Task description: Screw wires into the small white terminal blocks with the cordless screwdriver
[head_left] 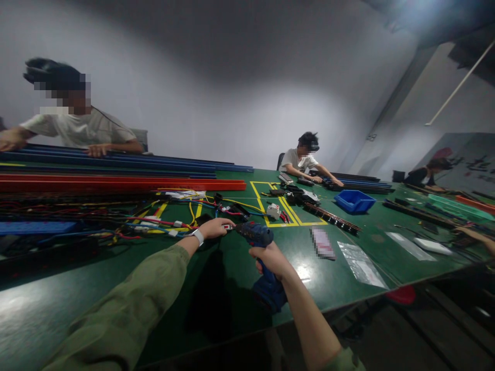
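My right hand (pixel 273 259) is wrapped round the handle of a blue cordless drill (pixel 260 234), its nose turned to the left. The drill's tip is close to a small white and red part (pixel 228 226) at the fingertips of my left hand (pixel 212 228). Those fingers are closed on the part, whose exact kind is too small to make out. Red, blue and yellow wires (pixel 170 226) with white tags lie just left of my left hand. Beyond the drill sits a grey block-shaped electrical part (pixel 273 210) near red-handled pliers (pixel 285 217).
Long orange (pixel 124 183) and blue channels (pixel 127 161) lie along the left of the green table (pixel 240 288). A blue bin (pixel 353 201), a dark terminal strip (pixel 332 216) and plastic bags (pixel 361 265) are on the right. Co-workers (pixel 303 161) sit across the table.
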The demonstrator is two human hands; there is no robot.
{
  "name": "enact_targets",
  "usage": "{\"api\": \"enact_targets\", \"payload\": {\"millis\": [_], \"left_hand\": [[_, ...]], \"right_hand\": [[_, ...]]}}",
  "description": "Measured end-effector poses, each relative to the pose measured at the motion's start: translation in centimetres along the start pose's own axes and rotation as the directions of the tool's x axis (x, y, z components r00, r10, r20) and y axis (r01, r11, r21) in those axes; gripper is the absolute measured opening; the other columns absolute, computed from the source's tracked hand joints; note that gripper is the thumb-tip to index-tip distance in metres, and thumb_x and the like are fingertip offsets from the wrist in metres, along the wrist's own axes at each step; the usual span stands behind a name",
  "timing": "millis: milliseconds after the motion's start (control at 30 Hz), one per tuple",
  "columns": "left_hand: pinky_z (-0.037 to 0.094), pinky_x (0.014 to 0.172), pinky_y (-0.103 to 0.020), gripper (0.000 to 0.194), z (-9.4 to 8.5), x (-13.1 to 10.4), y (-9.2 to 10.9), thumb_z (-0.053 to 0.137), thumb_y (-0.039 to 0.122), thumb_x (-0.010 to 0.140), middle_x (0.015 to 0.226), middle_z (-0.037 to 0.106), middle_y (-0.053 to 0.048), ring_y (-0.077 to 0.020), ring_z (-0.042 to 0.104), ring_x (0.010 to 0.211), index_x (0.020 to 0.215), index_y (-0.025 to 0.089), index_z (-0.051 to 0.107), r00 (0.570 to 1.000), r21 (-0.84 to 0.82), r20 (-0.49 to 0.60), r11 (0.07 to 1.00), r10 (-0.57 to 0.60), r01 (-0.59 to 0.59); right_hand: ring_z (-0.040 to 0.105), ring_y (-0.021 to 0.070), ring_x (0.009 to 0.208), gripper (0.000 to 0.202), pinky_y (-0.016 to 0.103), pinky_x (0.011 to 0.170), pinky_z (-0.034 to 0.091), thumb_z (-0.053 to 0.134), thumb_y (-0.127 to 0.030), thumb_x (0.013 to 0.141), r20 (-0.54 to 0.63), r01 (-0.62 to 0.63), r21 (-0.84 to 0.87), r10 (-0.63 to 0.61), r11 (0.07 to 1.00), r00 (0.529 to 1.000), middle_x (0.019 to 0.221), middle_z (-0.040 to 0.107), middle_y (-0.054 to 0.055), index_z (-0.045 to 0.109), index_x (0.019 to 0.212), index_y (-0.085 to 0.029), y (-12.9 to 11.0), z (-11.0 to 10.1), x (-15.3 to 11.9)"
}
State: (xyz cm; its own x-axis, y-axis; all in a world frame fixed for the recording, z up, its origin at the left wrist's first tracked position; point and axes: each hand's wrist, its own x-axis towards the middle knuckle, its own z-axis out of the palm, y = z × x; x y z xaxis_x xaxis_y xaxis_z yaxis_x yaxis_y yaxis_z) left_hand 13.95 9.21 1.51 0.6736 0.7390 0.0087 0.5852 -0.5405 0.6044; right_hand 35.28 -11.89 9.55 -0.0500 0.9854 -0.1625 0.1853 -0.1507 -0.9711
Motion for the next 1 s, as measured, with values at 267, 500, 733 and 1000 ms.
{"api": "enact_targets", "payload": {"millis": [267,500,733,1000], "left_hand": [[0.044,0.093,-0.027,0.059,0.1,0.0,0.1,0.053,0.016,0.064,0.119,0.068,-0.002,-0.0221,0.061,0.104,0.121,0.023,0.065,1.000,-0.006,-0.003,1.000,-0.011,0.011],[0.042,0.097,-0.028,0.058,0.1,-0.1,0.1,0.053,0.014,0.065,0.120,0.068,-0.001,-0.0215,0.062,0.104,0.121,0.026,0.065,1.000,-0.011,-0.023,1.000,0.008,-0.008],[0.043,0.098,-0.031,0.056,-0.3,-0.6,1.0,0.052,0.014,0.068,0.121,0.068,-0.002,-0.0229,0.061,0.108,0.121,0.024,0.066,1.000,-0.011,0.003,1.000,0.022,-0.022],[0.043,0.100,-0.032,0.053,-0.5,-1.0,1.7,0.055,0.015,0.071,0.124,0.066,-0.002,-0.0251,0.060,0.110,0.122,0.026,0.066,1.000,0.023,-0.010,1.000,0.003,-0.002]], "right_hand": [[0.045,0.0100,0.034,0.019,0.020,0.035,0.035,0.059,-0.023,0.071,0.003,0.008,0.010,-0.008,1.000,1.000,0.045,0.044,-0.010,0.051,0.087,-0.019,0.1,0.0,0.1],[0.045,0.0111,0.034,0.024,0.020,0.034,0.034,0.059,-0.024,0.071,0.003,0.017,0.000,-0.017,1.000,1.000,0.044,0.043,-0.010,0.053,0.093,-0.019,0.3,0.0,0.3],[0.047,0.0127,0.035,0.021,0.024,0.038,0.037,0.062,-0.034,0.071,-0.048,0.079,-0.015,-0.079,0.997,0.996,0.048,0.049,-0.006,0.057,0.084,-0.018,0.5,-0.1,-1.7],[0.051,0.0160,0.041,0.032,0.029,0.050,0.041,0.060,-0.046,0.079,-0.306,0.239,-0.090,-0.255,0.967,0.917,0.053,0.058,-0.002,0.061,0.094,-0.018,2.3,-3.7,-2.4]]}}
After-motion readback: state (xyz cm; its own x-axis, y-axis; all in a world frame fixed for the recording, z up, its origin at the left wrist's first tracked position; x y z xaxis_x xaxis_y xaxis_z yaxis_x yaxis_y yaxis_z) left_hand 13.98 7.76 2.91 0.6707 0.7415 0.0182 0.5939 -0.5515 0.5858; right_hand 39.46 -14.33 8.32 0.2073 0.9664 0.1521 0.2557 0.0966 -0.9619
